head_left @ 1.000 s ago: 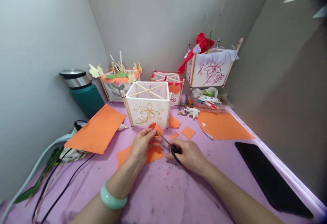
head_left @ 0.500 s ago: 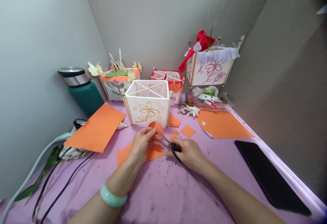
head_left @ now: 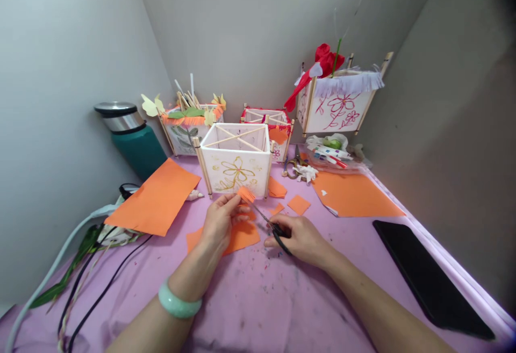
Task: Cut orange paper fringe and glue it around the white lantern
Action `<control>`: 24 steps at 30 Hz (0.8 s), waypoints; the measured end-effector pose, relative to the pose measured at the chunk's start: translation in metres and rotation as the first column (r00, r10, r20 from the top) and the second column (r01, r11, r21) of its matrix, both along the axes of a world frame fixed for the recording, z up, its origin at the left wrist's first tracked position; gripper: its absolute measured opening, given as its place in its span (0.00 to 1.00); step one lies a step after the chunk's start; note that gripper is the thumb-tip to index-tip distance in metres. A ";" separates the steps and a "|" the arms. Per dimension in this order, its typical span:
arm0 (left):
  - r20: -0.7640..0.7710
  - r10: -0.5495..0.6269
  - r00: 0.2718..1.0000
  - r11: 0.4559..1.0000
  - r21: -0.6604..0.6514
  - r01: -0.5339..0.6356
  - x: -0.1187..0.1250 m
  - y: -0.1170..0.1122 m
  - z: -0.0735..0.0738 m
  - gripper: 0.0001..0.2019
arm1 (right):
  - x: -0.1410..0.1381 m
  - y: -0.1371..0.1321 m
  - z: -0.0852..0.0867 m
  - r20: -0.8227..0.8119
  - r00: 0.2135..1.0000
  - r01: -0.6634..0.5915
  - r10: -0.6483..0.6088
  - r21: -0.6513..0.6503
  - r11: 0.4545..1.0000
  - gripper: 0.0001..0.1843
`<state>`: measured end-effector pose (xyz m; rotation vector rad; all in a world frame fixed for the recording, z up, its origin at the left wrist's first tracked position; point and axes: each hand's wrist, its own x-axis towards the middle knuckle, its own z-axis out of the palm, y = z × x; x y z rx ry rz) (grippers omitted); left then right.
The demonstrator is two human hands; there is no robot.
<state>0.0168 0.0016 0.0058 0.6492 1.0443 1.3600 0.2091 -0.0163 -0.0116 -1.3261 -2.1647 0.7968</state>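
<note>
My left hand (head_left: 221, 221) pinches a small folded orange paper piece (head_left: 245, 194) just above the purple table (head_left: 258, 299). My right hand (head_left: 300, 238) grips black-handled scissors (head_left: 271, 224), whose blades point up-left into the paper piece. A larger orange scrap (head_left: 241, 235) lies flat under both hands. Right behind them stands a white paper lantern box (head_left: 237, 163) with a yellow flower drawing and stick frame. A pale green bangle (head_left: 178, 303) circles my left wrist.
Orange sheets lie at left (head_left: 155, 203) and right (head_left: 355, 194). Three more lanterns stand at the back (head_left: 189, 129), (head_left: 271, 127), (head_left: 338, 103). A teal flask (head_left: 133, 142) stands left, cables (head_left: 92, 288) trail at front left, a black tablet (head_left: 423, 278) lies right, markers and scissors (head_left: 318, 159) behind.
The orange piece in my left hand has turned and shows fringe cuts; the scissors have shifted slightly along it. The view has drifted a little.
</note>
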 end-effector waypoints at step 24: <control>-0.030 -0.002 1.000 1.000 -0.012 0.002 0.002 -0.001 -0.002 0.08 | -0.002 0.001 -0.004 0.034 0.999 0.009 -0.010 0.029 1.000 0.15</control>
